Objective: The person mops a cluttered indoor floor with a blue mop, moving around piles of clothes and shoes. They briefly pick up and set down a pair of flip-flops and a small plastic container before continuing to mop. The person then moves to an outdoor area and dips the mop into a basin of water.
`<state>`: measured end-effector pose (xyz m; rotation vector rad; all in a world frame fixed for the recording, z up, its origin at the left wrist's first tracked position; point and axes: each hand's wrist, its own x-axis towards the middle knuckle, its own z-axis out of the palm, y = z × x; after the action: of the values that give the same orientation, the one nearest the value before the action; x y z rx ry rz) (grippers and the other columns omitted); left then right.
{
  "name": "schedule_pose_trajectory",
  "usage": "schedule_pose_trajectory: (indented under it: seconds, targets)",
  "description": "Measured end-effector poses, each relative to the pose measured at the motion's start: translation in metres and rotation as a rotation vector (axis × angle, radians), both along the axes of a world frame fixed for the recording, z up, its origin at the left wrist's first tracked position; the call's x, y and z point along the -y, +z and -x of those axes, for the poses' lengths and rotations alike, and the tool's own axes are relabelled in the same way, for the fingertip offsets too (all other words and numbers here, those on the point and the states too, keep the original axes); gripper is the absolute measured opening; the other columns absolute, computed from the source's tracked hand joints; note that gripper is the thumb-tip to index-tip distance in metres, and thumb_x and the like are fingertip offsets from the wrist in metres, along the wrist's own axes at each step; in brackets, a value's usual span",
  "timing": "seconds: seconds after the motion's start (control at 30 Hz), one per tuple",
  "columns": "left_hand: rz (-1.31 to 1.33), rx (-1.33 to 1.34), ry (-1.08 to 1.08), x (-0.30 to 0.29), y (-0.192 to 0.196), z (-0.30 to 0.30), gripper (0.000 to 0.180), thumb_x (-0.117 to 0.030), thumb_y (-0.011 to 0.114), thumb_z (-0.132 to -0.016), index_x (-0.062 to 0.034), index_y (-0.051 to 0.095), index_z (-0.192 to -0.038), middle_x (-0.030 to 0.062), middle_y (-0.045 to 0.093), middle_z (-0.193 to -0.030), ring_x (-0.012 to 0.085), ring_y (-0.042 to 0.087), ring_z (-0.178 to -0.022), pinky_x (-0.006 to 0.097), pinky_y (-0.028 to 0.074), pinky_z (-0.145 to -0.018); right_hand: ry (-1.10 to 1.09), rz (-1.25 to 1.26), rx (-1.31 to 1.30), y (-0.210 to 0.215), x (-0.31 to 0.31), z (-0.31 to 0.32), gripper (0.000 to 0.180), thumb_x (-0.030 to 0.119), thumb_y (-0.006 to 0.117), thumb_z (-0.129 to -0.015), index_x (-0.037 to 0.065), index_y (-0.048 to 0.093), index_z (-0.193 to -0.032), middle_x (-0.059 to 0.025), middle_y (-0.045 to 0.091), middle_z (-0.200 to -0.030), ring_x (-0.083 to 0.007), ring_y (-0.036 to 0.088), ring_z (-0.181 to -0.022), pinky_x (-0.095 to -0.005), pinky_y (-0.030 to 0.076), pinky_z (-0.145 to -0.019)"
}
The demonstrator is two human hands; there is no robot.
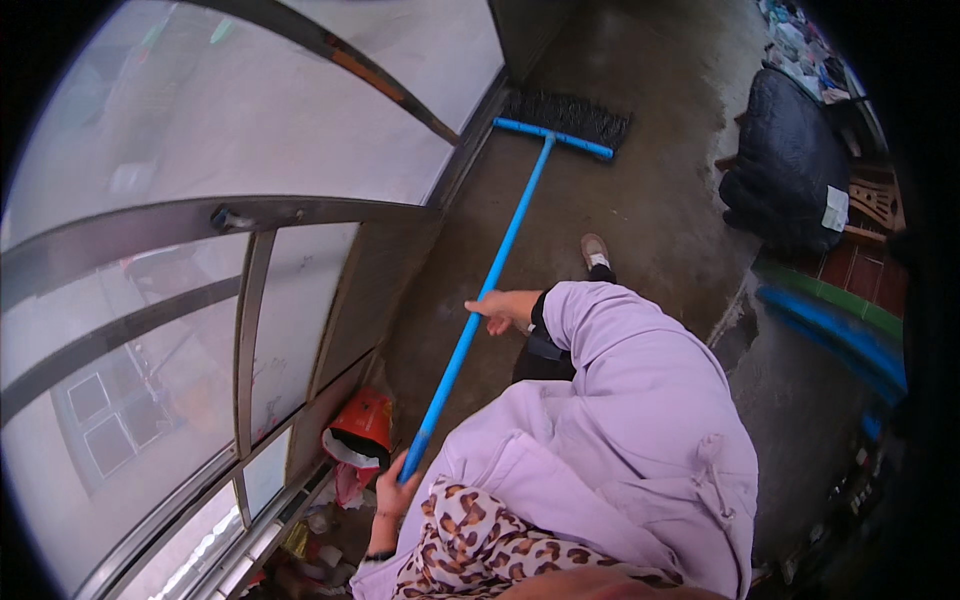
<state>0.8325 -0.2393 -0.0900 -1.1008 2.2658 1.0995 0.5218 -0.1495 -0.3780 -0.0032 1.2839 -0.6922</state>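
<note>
A long-handled mop [500, 255] slants away from me, its blue pole running up to a wide blue crossbar. Dark shaggy strands [575, 115] fan out from the far side of that bar onto the damp floor, close to the door frame. My right hand [495, 310] is closed around the middle of the pole, its arm in a lilac sleeve. At the near end of the pole, my left hand [393, 495] is wrapped round the top of the handle, low in the view. Part of the left hand's fingers is hidden by the pole.
Metal-framed glass panels [340, 210] line the left side. Beneath them stands a red bag [363, 425], open at the top, beside loose litter. On the right are a chair with a black padded jacket [790, 165] over it and a blue object [835, 335]. My shoe [594, 250] is on the wet concrete.
</note>
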Motion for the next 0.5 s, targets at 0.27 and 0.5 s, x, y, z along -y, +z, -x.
schedule_pose_trajectory:
  seconds: [0.27, 0.5]
  targets:
    - [-0.160, 0.336, 0.469, -0.003, 0.164, -0.119, 0.038, -0.007, 0.065, -0.067, -0.0007, 0.054, -0.102, 0.0043, 0.060, -0.078, 0.0088, 0.054, -0.069, 0.023, 0.044, -0.062, -0.404, -0.096, 0.169, -0.027, 0.021, -0.119, 0.042, 0.022, 0.057, -0.075, -0.004, 0.040, -0.104, -0.0166, 0.050, -0.094, -0.0269, 0.056, -0.078, -0.0381, 0.051, -0.058]
    - [-0.053, 0.348, 0.552, 0.002, 0.128, -0.115, 0.031, -0.004, 0.068, -0.062, 0.0036, 0.059, -0.090, 0.0038, 0.059, -0.074, 0.0076, 0.053, -0.068, 0.022, 0.044, -0.063, -0.739, -0.332, -0.014, -0.046, 0.036, -0.113, 0.025, 0.008, 0.052, -0.073, -0.002, 0.037, -0.090, -0.0160, 0.053, -0.070, -0.0269, 0.059, -0.056, -0.0352, 0.048, -0.042]
